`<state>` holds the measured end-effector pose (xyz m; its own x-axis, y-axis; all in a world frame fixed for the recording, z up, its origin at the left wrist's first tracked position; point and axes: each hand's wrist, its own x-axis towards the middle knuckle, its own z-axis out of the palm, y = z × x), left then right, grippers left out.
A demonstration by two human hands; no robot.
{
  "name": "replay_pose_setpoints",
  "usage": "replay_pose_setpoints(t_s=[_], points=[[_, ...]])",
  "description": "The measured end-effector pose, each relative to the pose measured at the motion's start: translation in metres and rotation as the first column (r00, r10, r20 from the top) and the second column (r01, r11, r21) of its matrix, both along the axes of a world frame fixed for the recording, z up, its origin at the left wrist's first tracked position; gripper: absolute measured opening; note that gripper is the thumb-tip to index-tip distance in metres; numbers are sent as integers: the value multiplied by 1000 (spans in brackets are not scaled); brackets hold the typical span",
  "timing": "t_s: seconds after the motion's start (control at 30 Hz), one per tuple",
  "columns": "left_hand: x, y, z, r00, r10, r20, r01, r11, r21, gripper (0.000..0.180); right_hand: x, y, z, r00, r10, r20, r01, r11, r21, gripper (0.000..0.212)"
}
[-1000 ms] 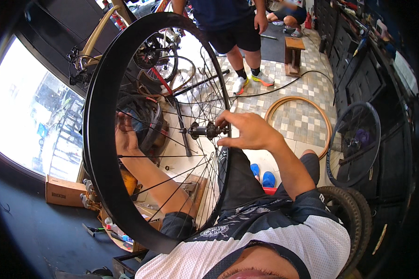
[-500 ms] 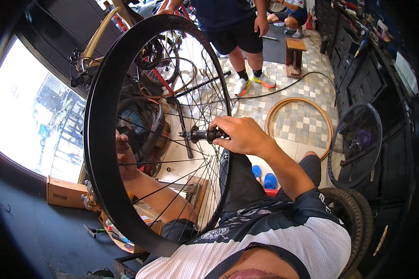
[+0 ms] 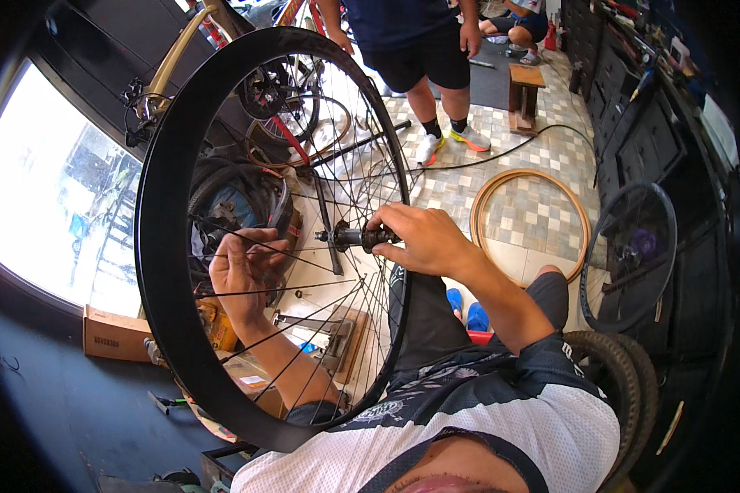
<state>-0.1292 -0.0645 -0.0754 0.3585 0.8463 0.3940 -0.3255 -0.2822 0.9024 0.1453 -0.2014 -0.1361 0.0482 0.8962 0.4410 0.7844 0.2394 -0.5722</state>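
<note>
Standing on edge in front of the person, a black wheel (image 3: 166,205) takes up much of the view's left half. The right hand (image 3: 426,238) pinches the right end of its hub (image 3: 349,237) between thumb and fingers. The left hand (image 3: 251,267) is behind the spokes (image 3: 281,291), thumb and fingertips drawn close; whether they pinch a spoke cannot be told. Through the spokes show a heap of black tyres (image 3: 288,200) and clutter on the floor. A person in black shorts (image 3: 423,62) stands just beyond the wheel, near a wooden stool (image 3: 524,90). Tan hoops (image 3: 528,173) lie on the tiles, a dark cable (image 3: 501,156) runs behind them, and another wheel leans by black drawers (image 3: 645,140) at right.
</note>
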Motion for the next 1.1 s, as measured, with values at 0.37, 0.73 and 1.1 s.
replay_pose_setpoints(t_s=[0.37,0.73,1.1], points=[[0,-24,-32,965,-257,-58,246,956,-160,49,-4,-5,0,999,7,-33,-6,1000,6,35],[-9,-22,-50,937,-350,-1,348,932,-106,36,-6,-8,-2,996,13,-90,-10,1000,29,35],[30,11,-100,950,-307,51,301,863,-405,34,-15,-18,12,990,-28,139,26,1000,16,48]])
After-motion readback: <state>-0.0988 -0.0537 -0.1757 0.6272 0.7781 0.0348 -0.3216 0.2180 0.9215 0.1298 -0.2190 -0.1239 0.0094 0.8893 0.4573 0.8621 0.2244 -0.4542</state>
